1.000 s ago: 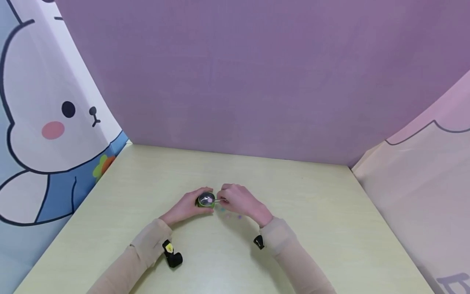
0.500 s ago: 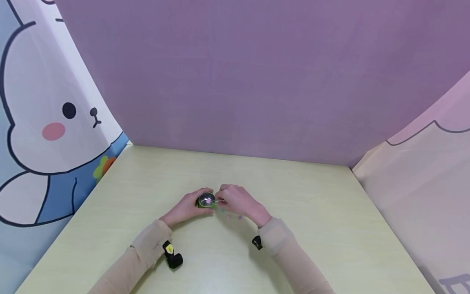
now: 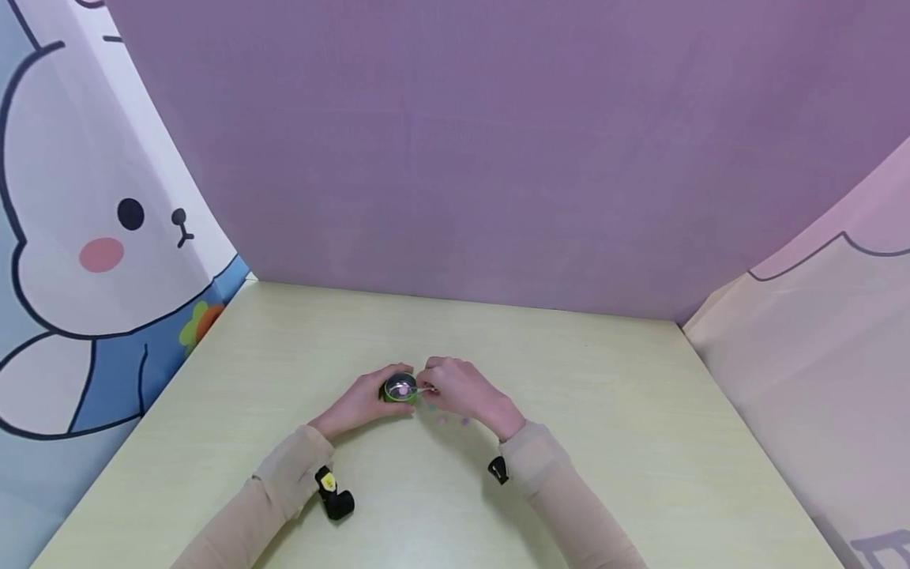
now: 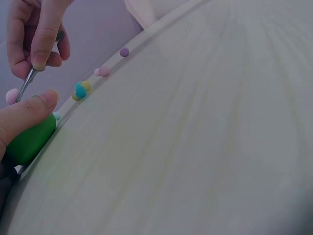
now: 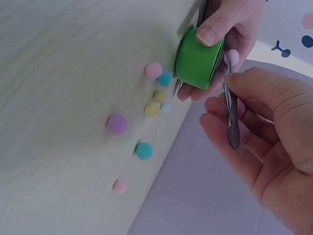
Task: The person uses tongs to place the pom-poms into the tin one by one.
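Two hands are at work over one worktop (image 3: 590,442). One green cup (image 5: 193,63) stands on it, mouth up, at 7 o'clock from the middle of the head view; its inside is shiny as metal. At the cup's 9 o'clock is the left hand (image 3: 361,401), with its fingers and thumb clamped round the wall. At the cup's 3 o'clock is the right hand (image 3: 465,391), fingers and thumb together, clamped on one pair of tweezers (image 5: 234,128) whose tips point to 9 o'clock in the head view. One pale pink ball (image 5: 234,57) sits at those tips, by the cup's mouth; how far in it is, I cannot tell.

Eight more balls lie loose on the worktop, at about 4 o'clock from the cup in the head view. The right wrist view shows them by colour: two pink balls (image 5: 153,70), two teal balls (image 5: 144,151), two yellow balls (image 5: 152,109), one light blue ball (image 5: 166,107) and one purple ball (image 5: 117,125). The pink and teal nearest the cup are side by side. One black device (image 3: 336,496) is at the left sleeve (image 3: 277,482) and one black clip (image 3: 499,469) at the right sleeve (image 3: 558,482)
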`<state>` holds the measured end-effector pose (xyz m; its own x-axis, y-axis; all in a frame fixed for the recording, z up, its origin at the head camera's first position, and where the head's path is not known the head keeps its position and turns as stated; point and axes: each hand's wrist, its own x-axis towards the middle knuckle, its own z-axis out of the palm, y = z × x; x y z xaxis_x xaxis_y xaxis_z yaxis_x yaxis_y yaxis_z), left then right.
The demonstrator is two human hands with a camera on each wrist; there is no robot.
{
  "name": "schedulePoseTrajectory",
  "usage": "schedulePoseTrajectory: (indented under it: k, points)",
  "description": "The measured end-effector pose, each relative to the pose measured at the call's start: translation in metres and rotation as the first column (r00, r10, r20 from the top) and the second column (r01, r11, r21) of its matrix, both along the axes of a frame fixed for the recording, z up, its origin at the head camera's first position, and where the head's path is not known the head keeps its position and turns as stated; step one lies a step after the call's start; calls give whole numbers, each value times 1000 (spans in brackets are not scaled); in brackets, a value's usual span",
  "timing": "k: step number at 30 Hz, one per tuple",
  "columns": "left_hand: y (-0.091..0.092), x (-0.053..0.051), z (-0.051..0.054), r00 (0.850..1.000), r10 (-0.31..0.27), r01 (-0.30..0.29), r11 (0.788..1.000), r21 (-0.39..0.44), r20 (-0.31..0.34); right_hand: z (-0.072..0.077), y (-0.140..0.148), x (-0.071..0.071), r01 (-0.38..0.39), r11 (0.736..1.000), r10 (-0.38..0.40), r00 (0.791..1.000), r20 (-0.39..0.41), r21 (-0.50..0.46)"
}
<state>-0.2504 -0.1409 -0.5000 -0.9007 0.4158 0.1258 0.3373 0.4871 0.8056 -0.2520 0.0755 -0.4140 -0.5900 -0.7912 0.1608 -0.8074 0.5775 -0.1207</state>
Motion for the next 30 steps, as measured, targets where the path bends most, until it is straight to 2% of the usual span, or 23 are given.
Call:
schedulePoseTrajectory:
  k: [30]
  points:
    - [-1, -3, -2, 1000, -2, 2, 1000, -8, -19, 3, 4, 2, 7, 999, -5, 999, 44, -35]
